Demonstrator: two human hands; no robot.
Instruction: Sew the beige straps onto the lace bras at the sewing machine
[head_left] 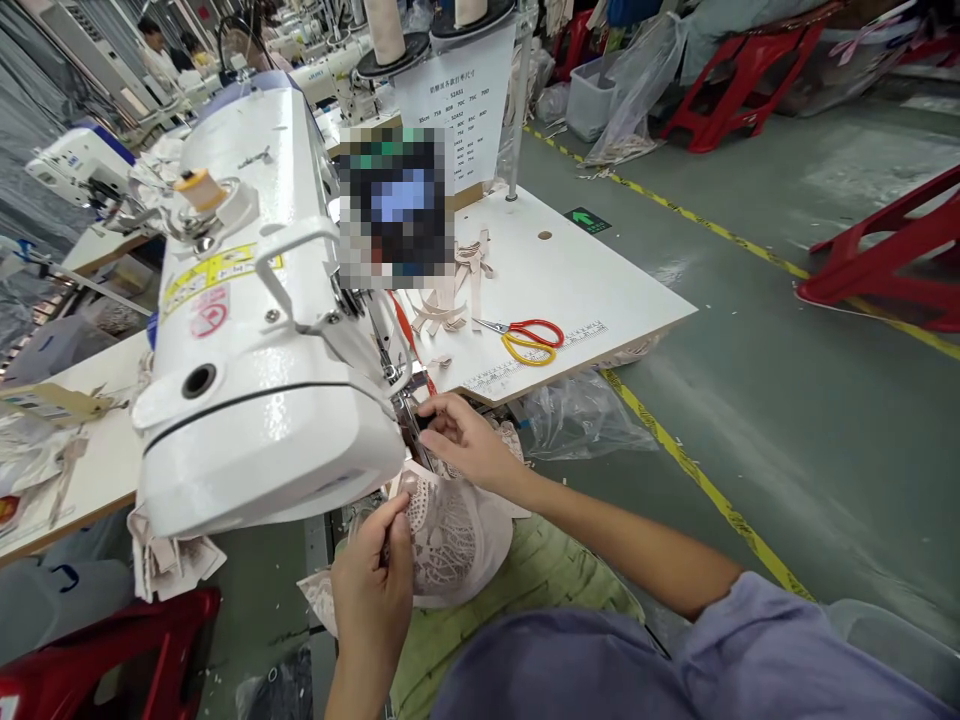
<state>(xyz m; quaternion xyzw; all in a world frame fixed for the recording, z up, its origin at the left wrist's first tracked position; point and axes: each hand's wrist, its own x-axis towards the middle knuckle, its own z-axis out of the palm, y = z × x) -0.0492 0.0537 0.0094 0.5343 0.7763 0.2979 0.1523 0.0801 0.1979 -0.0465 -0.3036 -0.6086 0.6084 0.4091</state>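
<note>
A pale pink lace bra [450, 540] hangs from the needle area of a white sewing machine [262, 400], draped over my lap. My left hand [379, 565] pinches the edge of the bra between thumb and forefinger, just below the machine head. My right hand [469, 440] is up beside the needle and presser foot [409, 415], its fingers bent and apart. The fingertips are close to the metal parts, and I see nothing held in them. The stitching point itself is mostly hidden by the machine head.
Scissors [532, 340] with red and yellow handles lie on the white table [600, 290], near pale fabric strips [457, 290]. A printed sheet [457, 110] stands behind, below thread cones [385, 30]. Red stools [750, 80] stand on the floor. Another machine [79, 165] is at left.
</note>
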